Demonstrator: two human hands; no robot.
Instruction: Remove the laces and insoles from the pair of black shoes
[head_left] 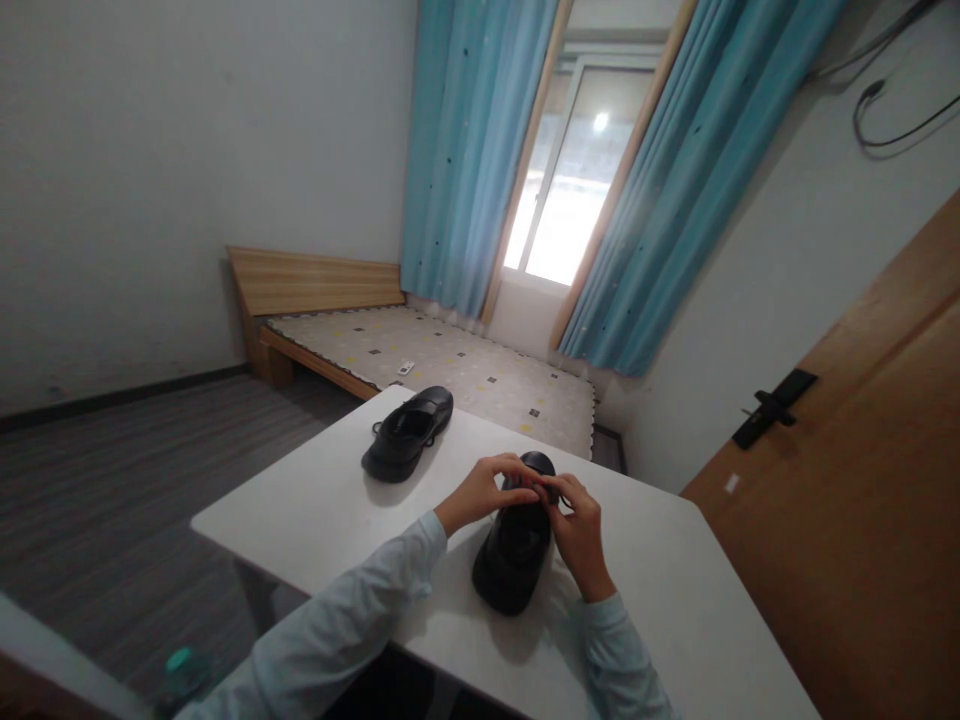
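A black lace-up shoe [514, 560] stands on the white table [645, 570] right in front of me, one end facing me. Over its upper, my left hand [499, 485] reaches in from the left with fingers pinched together. From the right, my right hand [576, 520] meets it there, thumb and fingers also closed. Both hands are at the shoe's lacing, and a thin dark lace loop shows beside my right fingers. The fingertips partly hide the lace. The other black shoe [409, 435] rests farther back at the left, its laces hanging loose at the sides.
Beyond the table is a wooden bed [315, 285] with a patterned mattress [465, 370], on which lies a small white remote [406, 368]. Blue curtains [465, 150] flank the window. At right stands a wooden door [847, 470]. A green-capped bottle [180, 662] is low at left.
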